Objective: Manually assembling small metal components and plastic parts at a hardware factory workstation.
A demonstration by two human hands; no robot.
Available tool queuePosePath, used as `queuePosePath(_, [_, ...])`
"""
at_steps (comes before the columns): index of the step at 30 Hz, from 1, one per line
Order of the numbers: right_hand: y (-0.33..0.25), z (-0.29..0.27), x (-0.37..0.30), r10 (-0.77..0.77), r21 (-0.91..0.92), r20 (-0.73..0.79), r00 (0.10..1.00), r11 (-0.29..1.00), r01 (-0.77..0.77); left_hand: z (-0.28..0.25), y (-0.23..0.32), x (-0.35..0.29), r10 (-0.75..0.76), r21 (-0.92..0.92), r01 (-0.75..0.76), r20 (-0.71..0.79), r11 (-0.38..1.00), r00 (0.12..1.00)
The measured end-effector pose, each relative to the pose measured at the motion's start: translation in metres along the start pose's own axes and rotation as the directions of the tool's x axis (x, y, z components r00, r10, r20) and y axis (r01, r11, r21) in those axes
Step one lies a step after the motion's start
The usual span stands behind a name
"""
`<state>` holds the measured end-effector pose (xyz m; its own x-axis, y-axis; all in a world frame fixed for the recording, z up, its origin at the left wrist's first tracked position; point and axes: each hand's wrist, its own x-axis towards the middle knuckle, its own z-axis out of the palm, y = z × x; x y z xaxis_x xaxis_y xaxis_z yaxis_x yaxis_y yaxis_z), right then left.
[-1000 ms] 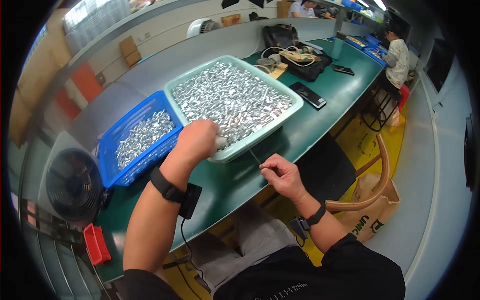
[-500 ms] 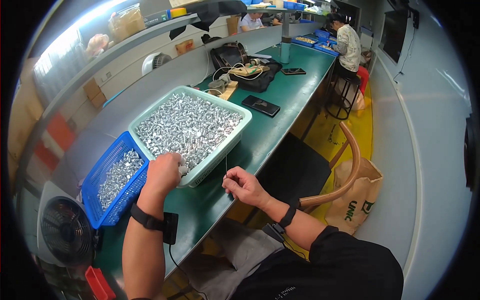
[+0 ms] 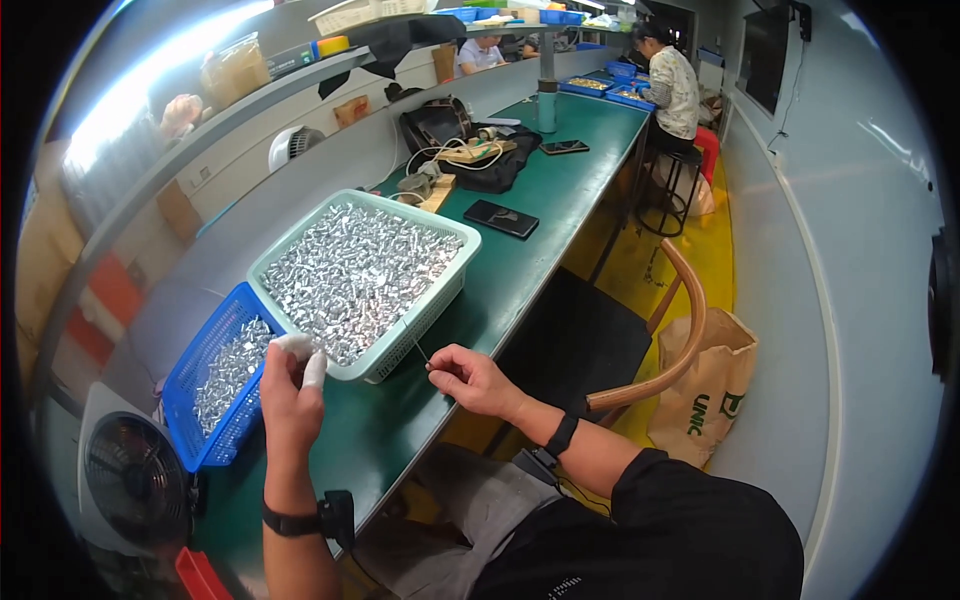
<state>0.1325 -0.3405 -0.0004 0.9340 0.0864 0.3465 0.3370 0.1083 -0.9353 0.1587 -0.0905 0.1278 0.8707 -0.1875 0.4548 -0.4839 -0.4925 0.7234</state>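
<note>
My left hand (image 3: pixel 292 392) is raised at the near corner of the mint-green basket (image 3: pixel 372 368), above the blue basket's edge. White coverings wrap its thumb and a fingertip. Its fingers curl in toward the thumb; anything small between them is hidden. Small shiny metal pieces (image 3: pixel 360 270), like short rivets, heap up in the green basket. My right hand (image 3: pixel 472 380) stays beside that basket's near right side, over the table edge, pinching a thin metal rod (image 3: pixel 418 346) that points up and left toward the basket rim.
More metal pieces lie in the tilted blue basket (image 3: pixel 180 425). A fan (image 3: pixel 132 460) and a red tray (image 3: pixel 200 575) stand at left. Farther along the green table (image 3: pixel 560 215) are phones (image 3: pixel 502 218), a black bag (image 3: pixel 435 125) and a bottle (image 3: pixel 546 108). A chair (image 3: pixel 685 340) is at right; a co-worker (image 3: pixel 672 90) sits beyond.
My left hand has drawn back from the metal pieces and turned upward, showing its covered thumb. The rod in my right hand now leans left toward the basket. The whole view has shifted slightly.
</note>
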Motion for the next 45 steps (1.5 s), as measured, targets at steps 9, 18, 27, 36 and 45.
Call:
queuePosePath(9, [-0.048, 0.062, -0.049, -0.077, -0.069, 0.343, 0.936, 0.992, 0.107, -0.020, -0.048, -0.149, -0.547, -0.982, 0.138, 0.047, 0.126, 0.836])
queuePosePath(18, [-0.059, 0.113, -0.050, 0.005, -0.172, 0.384, 0.923, 0.983, 0.066, -0.006, -0.065, -0.176, -0.521, -0.997, 0.031, 0.060, -0.064, 0.851])
queuePosePath(27, [-0.059, 0.117, -0.039, 0.038, -0.195, 0.378, 0.925, 0.980, 0.039, -0.002, -0.064, -0.174, -0.497, -0.995, -0.001, 0.051, -0.104, 0.866])
queuePosePath(36, [-0.051, 0.103, -0.043, 0.088, -0.181, 0.340, 0.936, 0.983, -0.027, 0.003, -0.069, -0.181, -0.474, -0.999, -0.008, -0.029, 0.047, 0.880])
queuePosePath(45, [-0.053, 0.112, -0.040, 0.108, -0.166, 0.354, 0.929, 0.985, -0.051, -0.005, -0.069, -0.178, -0.577, -1.000, 0.006, 0.011, -0.010, 0.817])
